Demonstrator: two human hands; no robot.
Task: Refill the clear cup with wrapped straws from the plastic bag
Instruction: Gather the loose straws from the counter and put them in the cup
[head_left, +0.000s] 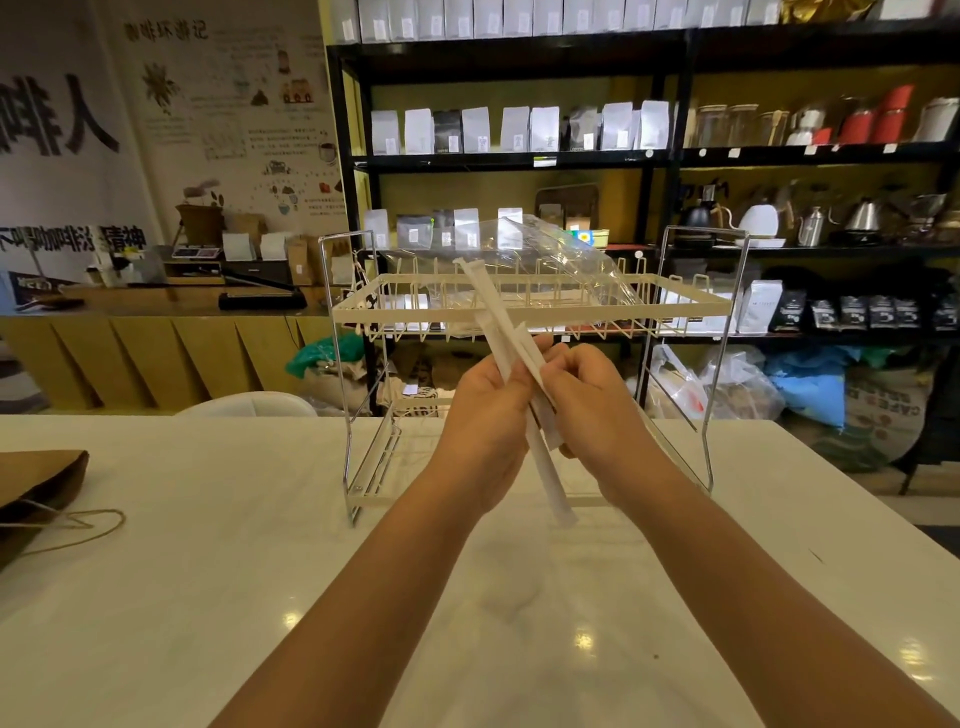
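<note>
On the table stands a rack with the clear bag lying on its top shelf; no cup is in view. Before it, left hand and right hand both pinch the straws mid-length. They look light, thin and bendable, their paper slick, so gripping near the middle seems wise.

A single head-mounted wide-angle camera looks forward and slightly down from the person's position. Both forearms enter from the bottom edge, close to the lens. The bench fills the lower half; shelving stands well beyond it. Straight lines bow toward the frame edges.
</note>
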